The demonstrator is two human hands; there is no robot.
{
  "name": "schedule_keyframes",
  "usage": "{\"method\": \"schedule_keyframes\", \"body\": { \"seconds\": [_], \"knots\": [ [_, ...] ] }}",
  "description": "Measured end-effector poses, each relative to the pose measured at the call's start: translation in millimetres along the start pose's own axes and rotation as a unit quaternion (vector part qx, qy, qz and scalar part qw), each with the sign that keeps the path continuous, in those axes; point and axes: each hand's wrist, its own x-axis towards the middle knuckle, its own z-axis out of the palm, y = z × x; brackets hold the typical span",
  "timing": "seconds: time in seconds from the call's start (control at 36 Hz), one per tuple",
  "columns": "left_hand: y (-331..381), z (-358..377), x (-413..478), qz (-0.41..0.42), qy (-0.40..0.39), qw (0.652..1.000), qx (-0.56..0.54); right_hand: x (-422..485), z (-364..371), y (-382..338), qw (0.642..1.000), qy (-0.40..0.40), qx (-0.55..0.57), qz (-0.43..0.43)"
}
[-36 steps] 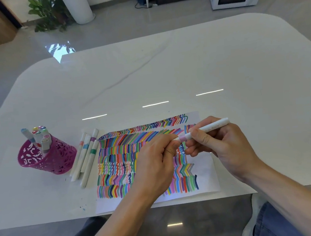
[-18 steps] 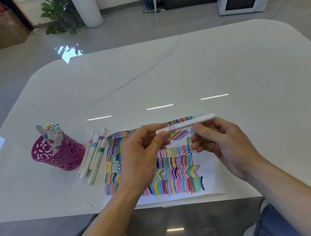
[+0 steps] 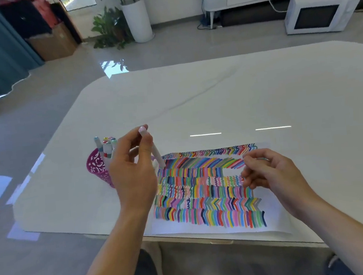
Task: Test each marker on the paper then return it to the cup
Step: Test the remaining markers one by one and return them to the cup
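My left hand (image 3: 133,174) pinches a white marker (image 3: 155,152) with a pink cap end, tilted nearly upright, between the magenta cup (image 3: 96,167) and the paper's left edge. Several markers stand in the cup, which my left hand partly hides. The paper (image 3: 275,217) lies near the table's front edge, covered in rows of coloured strokes. My right hand (image 3: 269,171) hovers over the paper's right part with its fingers loosely curled and nothing in them. The loose markers beside the cup are mostly hidden behind my left hand.
The white table (image 3: 239,101) stretches far beyond the paper. On the floor behind it stand a white microwave (image 3: 318,11), a potted plant (image 3: 109,27), a white column (image 3: 138,20) and a cardboard box (image 3: 53,42).
My right hand has let go of the marker. My left hand has carried it left toward the cup and tipped it from level to nearly upright. The camera has shifted right.
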Motion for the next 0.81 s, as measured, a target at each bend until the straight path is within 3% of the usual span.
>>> {"method": "schedule_keyframes", "body": {
  "seconds": [0.14,0.33,0.44,0.67,0.81],
  "knots": [
    [-2,-23,13,0.114,0.066,0.988,0.085,-1,4,1,0.999,-0.017,-0.042,-0.016],
    [-12,-48,31,0.134,0.11,0.979,0.106,1,9,0,0.998,-0.031,-0.051,-0.02],
    [-17,-58,38,0.121,0.105,0.977,0.14,2,14,1,0.998,-0.039,-0.054,-0.016],
    [-42,-64,46,0.002,0.013,0.963,0.27,5,18,5,0.995,-0.048,-0.088,-0.023],
    [-46,-65,47,-0.032,-0.027,0.944,0.328,5,18,6,0.994,-0.044,-0.098,-0.022]
  ]
}}
